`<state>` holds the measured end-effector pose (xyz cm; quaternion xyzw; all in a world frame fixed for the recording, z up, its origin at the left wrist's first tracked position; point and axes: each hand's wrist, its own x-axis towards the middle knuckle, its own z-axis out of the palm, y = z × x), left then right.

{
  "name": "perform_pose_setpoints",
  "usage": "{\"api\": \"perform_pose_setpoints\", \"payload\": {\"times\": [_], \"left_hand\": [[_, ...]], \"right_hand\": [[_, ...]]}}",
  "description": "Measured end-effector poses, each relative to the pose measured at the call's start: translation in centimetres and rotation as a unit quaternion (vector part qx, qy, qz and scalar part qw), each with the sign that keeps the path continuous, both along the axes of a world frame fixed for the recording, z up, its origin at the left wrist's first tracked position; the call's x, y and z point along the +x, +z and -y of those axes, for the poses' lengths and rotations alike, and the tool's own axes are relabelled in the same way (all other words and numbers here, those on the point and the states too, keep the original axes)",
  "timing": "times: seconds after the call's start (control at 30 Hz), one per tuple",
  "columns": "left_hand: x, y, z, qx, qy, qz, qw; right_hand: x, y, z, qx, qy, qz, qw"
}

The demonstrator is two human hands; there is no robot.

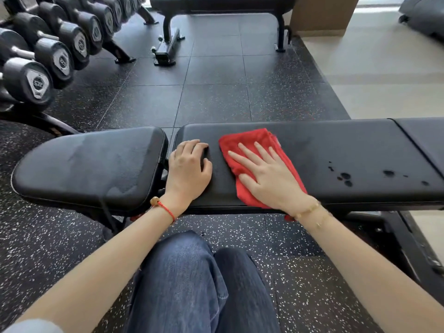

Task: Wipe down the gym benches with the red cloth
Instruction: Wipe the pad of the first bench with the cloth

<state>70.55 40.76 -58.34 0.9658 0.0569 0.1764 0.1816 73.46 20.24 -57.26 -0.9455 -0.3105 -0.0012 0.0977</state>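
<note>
two black gym benches point(336, 150) (one near, one far point(223, 2)), one red cloth point(249, 145), two hands, two bracelets

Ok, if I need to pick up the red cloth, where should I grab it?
Probably pinch the far edge of the red cloth from above: it is bunched into folds there and uncovered, while the right hand presses the rest flat against the bench pad.

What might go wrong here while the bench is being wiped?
The dark wet spots lie to the right of the red cloth; if the right hand stops short, they may be missed. The left hand rests near the gap between the pads, where fingers might get pinched if a pad moves.
</note>
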Motion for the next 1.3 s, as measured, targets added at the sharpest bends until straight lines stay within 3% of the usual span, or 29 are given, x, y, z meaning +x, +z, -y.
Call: {"api": "perform_pose_setpoints", "payload": {"times": [0.1, 0.3, 0.47, 0.6, 0.77, 0.93, 1.13, 1.3], "left_hand": [[-0.1, -0.1, 0.0, -0.002, -0.001, 0.001, 1.000], [0.0, -0.2, 0.4, 0.013, 0.009, 0.001, 1.000], [0.0, -0.2, 0.4, 0.008, 0.008, 0.013, 1.000], [0.0, -0.2, 0.2, -0.001, -0.002, 0.021, 1.000], [-0.1, -0.2, 0.1, -0.006, -0.007, 0.014, 1.000], [-0.1, -0.1, 0.4, 0.003, -0.005, 0.012, 1.000], [-0.1, -0.3, 0.2, 0.005, -0.007, 0.013, 1.000], [-0.2, -0.2, 0.0, 0.003, -0.015, 0.010, 1.000]], "right_hand": [[-0.4, -0.1, 3.9, 0.010, -0.018, -0.001, 1.000], [8.5, 0.5, 4.4, -0.015, -0.207, -0.029, 0.978], [5.2, 0.3, -2.4, -0.016, -0.079, -0.012, 0.997], [-0.4, -0.1, -0.2, 0.007, 0.003, 0.001, 1.000], [2.0, -0.1, 5.8, 0.000, -0.072, -0.008, 0.997], [7.5, 0.3, 3.8, -0.016, -0.188, -0.027, 0.982], [3.4, 0.0, 0.2, -0.006, -0.074, -0.010, 0.997], [-0.4, -0.2, 3.9, 0.016, -0.031, 0.009, 0.999]]}}
